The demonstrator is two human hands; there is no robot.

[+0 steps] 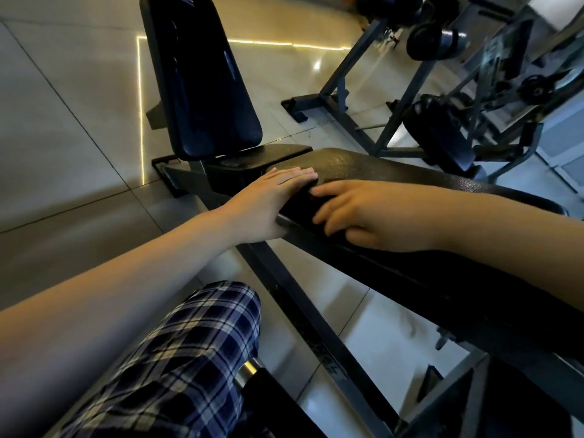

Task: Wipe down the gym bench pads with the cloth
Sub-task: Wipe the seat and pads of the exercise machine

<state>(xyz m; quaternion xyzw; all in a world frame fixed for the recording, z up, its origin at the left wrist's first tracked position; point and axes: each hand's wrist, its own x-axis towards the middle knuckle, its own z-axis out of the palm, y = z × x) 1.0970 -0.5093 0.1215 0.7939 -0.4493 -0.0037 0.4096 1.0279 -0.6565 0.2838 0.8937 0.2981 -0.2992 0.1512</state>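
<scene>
Both hands lie on the near end of a long black pad (395, 172) that runs from the middle of the view off toward the right.

The left hand (271, 200) lies flat over the pad's end corner. Its fingers (294, 175) are straight and pressed together, pointing along the top surface, and the palm covers the edge.

The right hand (373, 213) rests on the pad's top, just beside the left hand, with their fingertips nearly meeting. Its fingers (325, 216) are bent and slightly apart, tips down on the dark surface. I cannot tell whether they grip anything: the patch under and between the hands looks smoother than the grained pad, but it is too dark to say that it is the cloth.

A steel frame (316, 311) runs under the pad's near edge, down toward the lower right. Beyond the pad's end stands a second bench with an upright backrest (202, 80) and a flat seat (262, 154) that almost touches the pad's end. To the right of it is a metal rack (363, 99) with weights (433, 36) above it.

A plaid trouser leg (177, 358) fills the lower left, beneath the left forearm. The tiled floor (63, 137) reflects a thin yellow light strip (140, 105).
</scene>
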